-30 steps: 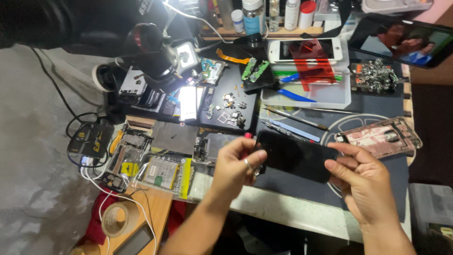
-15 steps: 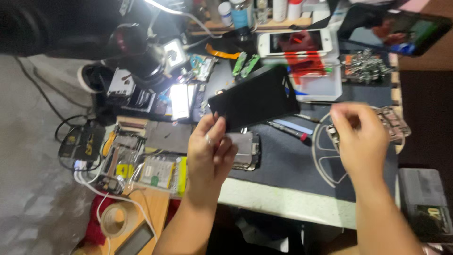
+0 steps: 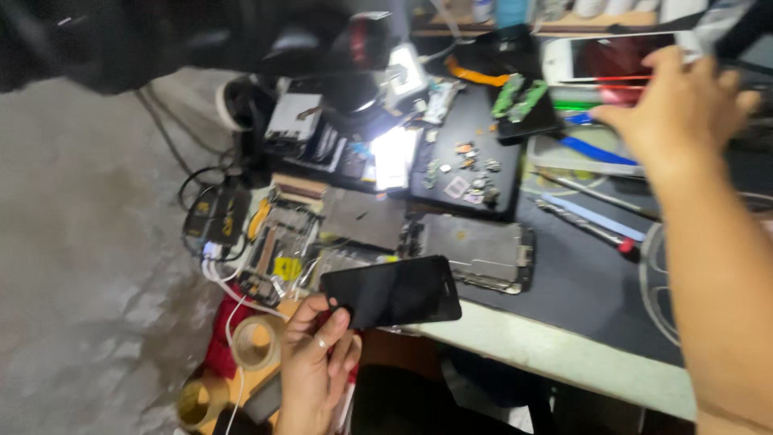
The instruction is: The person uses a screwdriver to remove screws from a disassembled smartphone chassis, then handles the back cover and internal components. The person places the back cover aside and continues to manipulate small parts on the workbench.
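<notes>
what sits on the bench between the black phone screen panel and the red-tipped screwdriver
In the head view, an opened grey phone frame lies between the black screen panel and the red-tipped screwdriver.

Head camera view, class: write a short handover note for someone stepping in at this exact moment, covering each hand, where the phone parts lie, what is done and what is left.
Left hand: grip on one corner of the black phone screen, held flat over the near edge of the bench.
Right hand: empty, fingers spread, reaching toward the white phone at the back.
Phone frame: lying open on the dark mat, just beyond the screen.
Red-tipped screwdriver: on the mat, right of the frame.
Done: screen is separate from the frame.
Left: screen is not yet put down or fitted.
</notes>
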